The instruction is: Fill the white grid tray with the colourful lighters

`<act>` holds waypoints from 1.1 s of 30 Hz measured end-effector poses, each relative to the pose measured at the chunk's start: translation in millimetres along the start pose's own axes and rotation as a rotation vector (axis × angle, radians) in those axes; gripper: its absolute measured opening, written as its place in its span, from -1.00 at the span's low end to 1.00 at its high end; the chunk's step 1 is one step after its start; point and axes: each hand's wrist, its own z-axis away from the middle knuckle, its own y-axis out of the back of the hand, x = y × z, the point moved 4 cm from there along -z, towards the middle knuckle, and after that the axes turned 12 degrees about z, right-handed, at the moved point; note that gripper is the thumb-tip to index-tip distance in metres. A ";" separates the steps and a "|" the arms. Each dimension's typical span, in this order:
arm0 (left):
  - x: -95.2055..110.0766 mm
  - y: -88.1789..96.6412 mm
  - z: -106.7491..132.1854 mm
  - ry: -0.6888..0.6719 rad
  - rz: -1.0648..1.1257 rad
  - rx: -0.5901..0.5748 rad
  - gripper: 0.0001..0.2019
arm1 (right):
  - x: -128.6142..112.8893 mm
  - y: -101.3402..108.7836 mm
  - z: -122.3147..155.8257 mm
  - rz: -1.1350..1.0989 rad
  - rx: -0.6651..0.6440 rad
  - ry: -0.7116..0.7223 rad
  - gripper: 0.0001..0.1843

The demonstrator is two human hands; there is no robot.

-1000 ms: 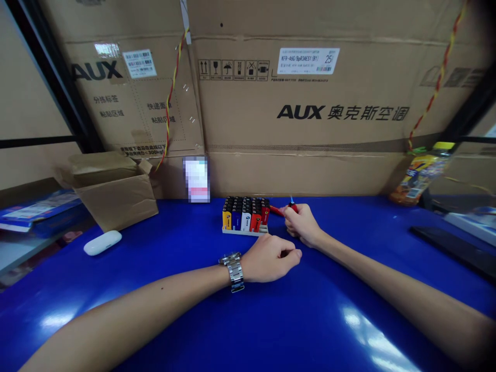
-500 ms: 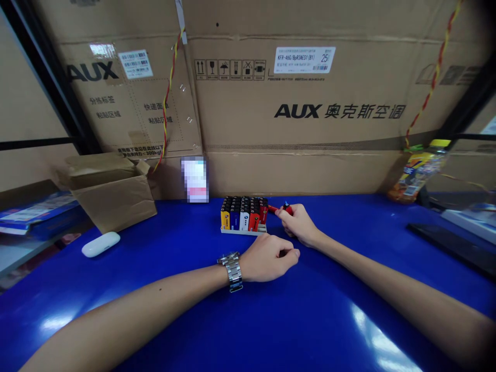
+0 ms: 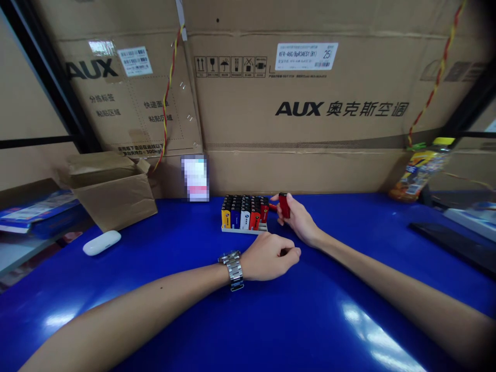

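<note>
A small tray (image 3: 244,230) of upright lighters (image 3: 245,212) in yellow, blue, white and red stands on the blue table (image 3: 248,310). My right hand (image 3: 296,219) holds a red lighter (image 3: 284,205) upright just right of the tray. Another red lighter (image 3: 273,206) lies on the table between the tray and that hand. My left hand (image 3: 269,256), with a metal watch (image 3: 232,270) on the wrist, rests on the table in front of the tray, fingers curled into a loose fist; what it holds, if anything, is hidden.
An open cardboard box (image 3: 112,188) and a white case (image 3: 102,242) sit at the left. Large AUX cartons (image 3: 310,103) wall the back. A snack bag (image 3: 420,173) and a dark flat object (image 3: 453,245) lie at the right.
The flame on the lighter in my right hand has gone out. That hand has turned the red lighter upright and lifted it slightly. My left hand has stayed put.
</note>
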 end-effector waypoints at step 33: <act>1.9 -0.3 0.2 0.021 -0.018 -0.006 -0.59 | -24.5 -8.5 17.1 0.652 -0.028 0.381 -0.84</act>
